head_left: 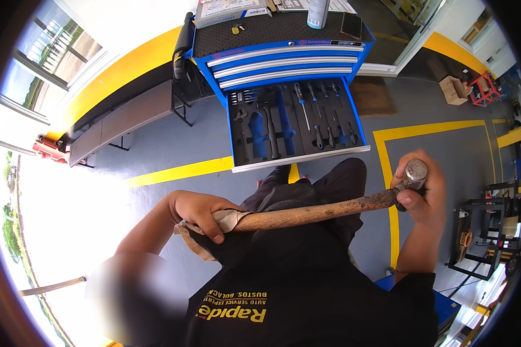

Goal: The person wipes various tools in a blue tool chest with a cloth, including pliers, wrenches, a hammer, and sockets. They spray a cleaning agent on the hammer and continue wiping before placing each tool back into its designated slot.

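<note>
A hammer with a long, worn wooden handle [312,215] lies across the front of my body. Its metal head [414,172] is at the right, gripped by my right hand [425,188], with fingers and thumb around it. Toward the handle's left end, my left hand [205,214] is closed round the wood with a pale cloth [228,220] between palm and handle. The cloth's loose edge hangs below the hand. Beyond the hammer stands a blue tool chest [283,52] with one drawer [298,159] pulled out, holding screwdrivers [303,107] and other tools in black foam.
On the chest top are a spray can [317,13], a phone [351,25], a yellow-tagged key [236,29] and a flat box [231,13]. A long bench [121,121] stands at the left. A cardboard box [453,91] and a black metal rack [486,231] are at the right.
</note>
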Available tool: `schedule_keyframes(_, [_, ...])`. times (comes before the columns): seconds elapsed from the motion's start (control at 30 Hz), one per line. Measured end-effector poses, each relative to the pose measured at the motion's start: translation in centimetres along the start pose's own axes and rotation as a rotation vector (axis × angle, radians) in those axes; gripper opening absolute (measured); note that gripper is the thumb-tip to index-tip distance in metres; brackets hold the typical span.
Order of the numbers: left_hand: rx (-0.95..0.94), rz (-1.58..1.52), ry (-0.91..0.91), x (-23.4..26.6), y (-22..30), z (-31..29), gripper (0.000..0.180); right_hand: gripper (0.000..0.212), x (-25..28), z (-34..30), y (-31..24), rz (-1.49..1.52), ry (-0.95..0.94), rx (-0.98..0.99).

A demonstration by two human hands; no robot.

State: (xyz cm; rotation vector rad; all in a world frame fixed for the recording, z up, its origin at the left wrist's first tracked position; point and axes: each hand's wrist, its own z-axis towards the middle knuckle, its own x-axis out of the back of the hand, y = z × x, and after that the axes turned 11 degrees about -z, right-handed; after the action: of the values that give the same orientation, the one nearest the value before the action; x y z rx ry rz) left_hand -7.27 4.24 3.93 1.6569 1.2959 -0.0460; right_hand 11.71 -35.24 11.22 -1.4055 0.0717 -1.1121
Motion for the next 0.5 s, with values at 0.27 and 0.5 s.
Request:
schedule_keyframes(0.27, [-0.023, 0.761, 0.612, -1.2, 1.5, 2.9, 0.049, 0.034, -3.8, -0.6, 2.6, 0.103, 0.169, -0.264])
schedule_keyframes(0.5, [-0.064, 1.207, 0.925, -1.0, 2.1, 5.8, 0.04, 0.035, -6.5, -1.7, 6.5, 0.334, 0.231, -0.664])
